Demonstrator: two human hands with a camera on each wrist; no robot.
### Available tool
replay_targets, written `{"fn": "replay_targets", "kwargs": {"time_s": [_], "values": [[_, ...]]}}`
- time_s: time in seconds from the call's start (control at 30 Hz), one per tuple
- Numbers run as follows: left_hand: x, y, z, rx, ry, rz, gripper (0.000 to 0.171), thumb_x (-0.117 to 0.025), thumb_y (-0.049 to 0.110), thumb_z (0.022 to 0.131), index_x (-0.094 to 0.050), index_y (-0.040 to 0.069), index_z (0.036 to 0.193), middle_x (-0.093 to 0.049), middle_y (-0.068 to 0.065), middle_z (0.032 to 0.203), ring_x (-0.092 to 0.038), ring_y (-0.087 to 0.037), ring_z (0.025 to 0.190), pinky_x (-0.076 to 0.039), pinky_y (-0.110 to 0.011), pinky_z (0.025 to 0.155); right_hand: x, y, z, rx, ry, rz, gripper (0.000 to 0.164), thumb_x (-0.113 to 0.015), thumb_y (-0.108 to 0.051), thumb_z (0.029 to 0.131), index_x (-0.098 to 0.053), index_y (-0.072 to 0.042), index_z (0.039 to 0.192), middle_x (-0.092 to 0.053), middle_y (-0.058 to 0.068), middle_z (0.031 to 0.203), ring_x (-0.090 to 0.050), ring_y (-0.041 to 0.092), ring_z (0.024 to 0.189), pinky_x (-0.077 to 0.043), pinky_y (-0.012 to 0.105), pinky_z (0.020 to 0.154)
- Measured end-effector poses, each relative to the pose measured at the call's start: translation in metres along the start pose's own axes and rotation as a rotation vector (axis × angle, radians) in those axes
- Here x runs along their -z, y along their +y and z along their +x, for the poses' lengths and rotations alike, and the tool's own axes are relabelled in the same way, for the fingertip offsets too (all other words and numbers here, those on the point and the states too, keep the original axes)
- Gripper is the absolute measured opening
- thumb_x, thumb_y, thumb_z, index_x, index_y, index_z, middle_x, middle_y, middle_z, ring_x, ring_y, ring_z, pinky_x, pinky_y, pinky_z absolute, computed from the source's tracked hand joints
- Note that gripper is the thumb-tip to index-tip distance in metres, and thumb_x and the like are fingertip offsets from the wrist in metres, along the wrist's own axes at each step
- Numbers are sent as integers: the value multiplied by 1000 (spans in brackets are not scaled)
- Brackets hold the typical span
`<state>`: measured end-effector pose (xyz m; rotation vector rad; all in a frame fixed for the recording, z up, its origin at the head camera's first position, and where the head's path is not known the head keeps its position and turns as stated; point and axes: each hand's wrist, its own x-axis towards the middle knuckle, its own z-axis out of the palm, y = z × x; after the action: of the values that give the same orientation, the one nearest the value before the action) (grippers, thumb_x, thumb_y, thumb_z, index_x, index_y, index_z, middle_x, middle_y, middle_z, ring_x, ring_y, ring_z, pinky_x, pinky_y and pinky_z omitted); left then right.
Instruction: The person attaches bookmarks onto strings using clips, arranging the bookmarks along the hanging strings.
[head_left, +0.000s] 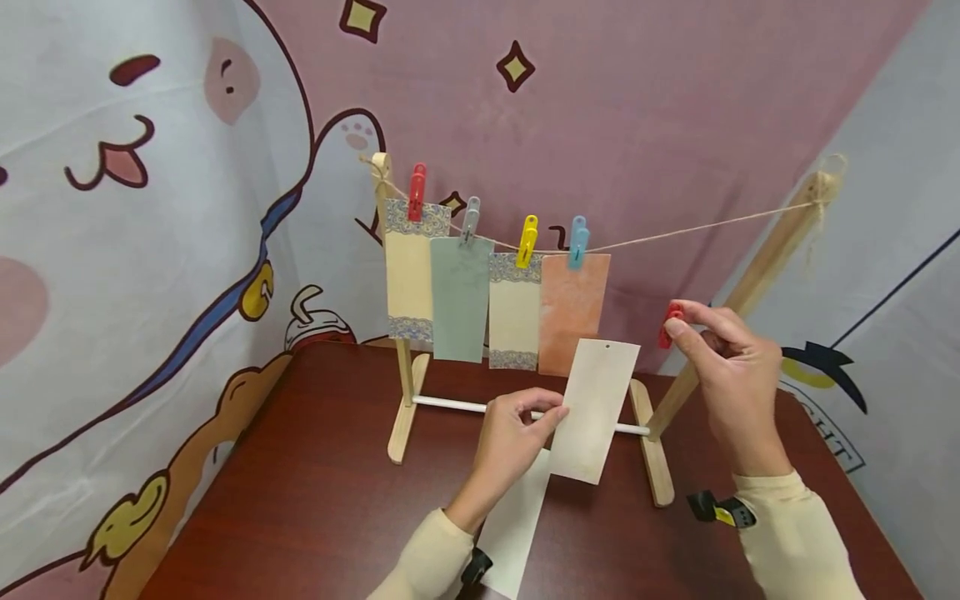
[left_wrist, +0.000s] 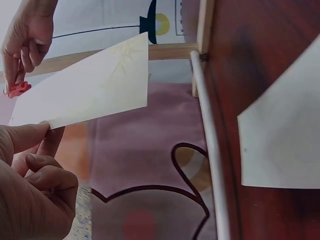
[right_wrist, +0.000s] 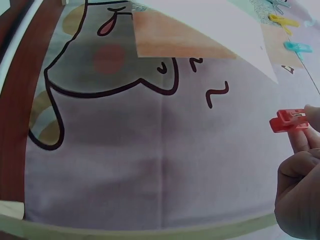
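Observation:
Between thumb and fingers, my left hand (head_left: 517,433) pinches the left edge of a cream paper card (head_left: 596,412) with a small hole near its top. The card is held up, slightly tilted, in front of the stand's right half. My right hand (head_left: 738,367) pinches a red clothespin (head_left: 670,325) to the right of the card, below the string (head_left: 697,227). In the right wrist view the clothespin (right_wrist: 290,120) sits between thumb and fingertips. Four-in-a-row is not counted here; several cards hang from the string, the nearest an orange card (head_left: 573,312) under a blue clothespin (head_left: 578,242).
A wooden stand with a right post (head_left: 772,250) and a white crossbar (head_left: 450,404) carries the string on the dark red table (head_left: 315,500). Another pale card (head_left: 517,533) lies on the table under my left forearm. A printed cloth (head_left: 637,108) hangs behind.

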<state>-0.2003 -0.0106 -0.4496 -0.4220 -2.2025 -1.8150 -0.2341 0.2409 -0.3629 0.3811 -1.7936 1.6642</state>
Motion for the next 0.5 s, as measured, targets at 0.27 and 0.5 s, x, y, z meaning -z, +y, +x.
{"fn": "replay_targets", "kwargs": {"time_s": [0.27,0.5], "values": [[-6,13,12,-1,12,-51,5,-85,13,97,-86,11,101,-77,12,86,-64,-4,72,-49,-21,65,-12,-13,9,24,-3,207,27,-78,14,94,-73,19,120,-70,13,96,-41,16,61,-25,25,51],[-8,16,18,-30,26,-76,6,-85,13,98,-86,9,102,-79,8,89,-67,-4,75,-53,-23,67,-22,-31,20,51,22,284,27,-78,12,94,-72,21,118,-70,16,95,-37,15,56,-22,25,49]]}}
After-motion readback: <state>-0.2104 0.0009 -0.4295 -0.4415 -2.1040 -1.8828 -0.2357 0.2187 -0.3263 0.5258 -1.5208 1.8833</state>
